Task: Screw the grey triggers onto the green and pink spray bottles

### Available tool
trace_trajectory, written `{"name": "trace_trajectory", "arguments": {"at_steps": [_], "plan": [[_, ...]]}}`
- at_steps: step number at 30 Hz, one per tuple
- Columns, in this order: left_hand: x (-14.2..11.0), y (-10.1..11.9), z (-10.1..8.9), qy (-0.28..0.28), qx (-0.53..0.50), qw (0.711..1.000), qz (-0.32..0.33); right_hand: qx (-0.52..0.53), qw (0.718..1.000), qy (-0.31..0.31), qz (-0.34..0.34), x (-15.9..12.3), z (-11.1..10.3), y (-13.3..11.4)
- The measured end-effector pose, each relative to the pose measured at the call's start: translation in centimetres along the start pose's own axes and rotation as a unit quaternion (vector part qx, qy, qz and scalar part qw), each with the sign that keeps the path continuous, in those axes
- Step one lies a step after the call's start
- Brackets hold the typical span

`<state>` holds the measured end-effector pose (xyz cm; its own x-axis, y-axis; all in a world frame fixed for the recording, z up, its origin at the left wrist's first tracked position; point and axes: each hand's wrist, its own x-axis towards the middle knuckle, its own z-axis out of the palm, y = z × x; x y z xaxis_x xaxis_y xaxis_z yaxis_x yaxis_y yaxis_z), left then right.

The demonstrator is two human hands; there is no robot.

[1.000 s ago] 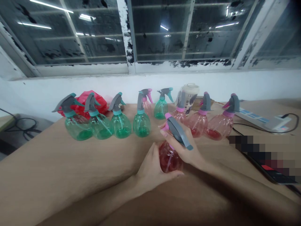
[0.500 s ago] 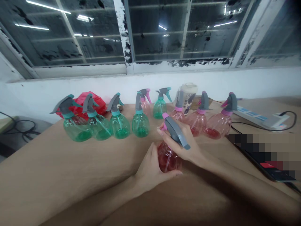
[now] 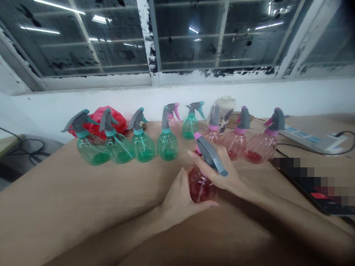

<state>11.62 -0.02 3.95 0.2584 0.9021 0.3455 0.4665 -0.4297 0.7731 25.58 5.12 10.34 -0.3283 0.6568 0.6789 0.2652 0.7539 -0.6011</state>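
In front of me is a pink spray bottle (image 3: 202, 188) with a grey and pink trigger head. My left hand (image 3: 179, 195) is wrapped round the bottle's clear body, thumb along its near side. My right hand (image 3: 226, 170) grips the same bottle at the neck, just under the spray head (image 3: 211, 155); some of its fingers are hidden behind the head. Behind to the left stand several green spray bottles, the closest being one green bottle (image 3: 167, 147). To the right behind my hand stand pink ones, among them a pink bottle (image 3: 256, 149) at the end.
At the back are a red plastic bag (image 3: 109, 120), a white printed cup (image 3: 227, 111) and two more spray bottles. A white power strip (image 3: 313, 138) with a black cable and a dark phone (image 3: 316, 192) lie at the right. The window wall (image 3: 119, 99) bounds the table.
The whole view has shifted slightly, so everything sits a little further right. Both hands keep the same hold on the pink spray bottle.
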Motion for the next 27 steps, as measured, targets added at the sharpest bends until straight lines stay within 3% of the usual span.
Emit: {"name": "trace_trajectory", "arguments": {"at_steps": [10,17,27], "plan": [[0.15,-0.5,-0.04,0.0,0.015,1.0,-0.014,0.014,0.999,0.038,-0.006,-0.33,0.43,0.95],[0.1,-0.5,-0.01,0.001,0.017,1.0,0.0,0.009,1.0,0.005,-0.008,0.06,0.01,0.46],[0.09,-0.36,0.02,0.008,0.021,1.0,-0.016,0.006,1.0,0.018,-0.007,0.07,0.35,0.72]]}}
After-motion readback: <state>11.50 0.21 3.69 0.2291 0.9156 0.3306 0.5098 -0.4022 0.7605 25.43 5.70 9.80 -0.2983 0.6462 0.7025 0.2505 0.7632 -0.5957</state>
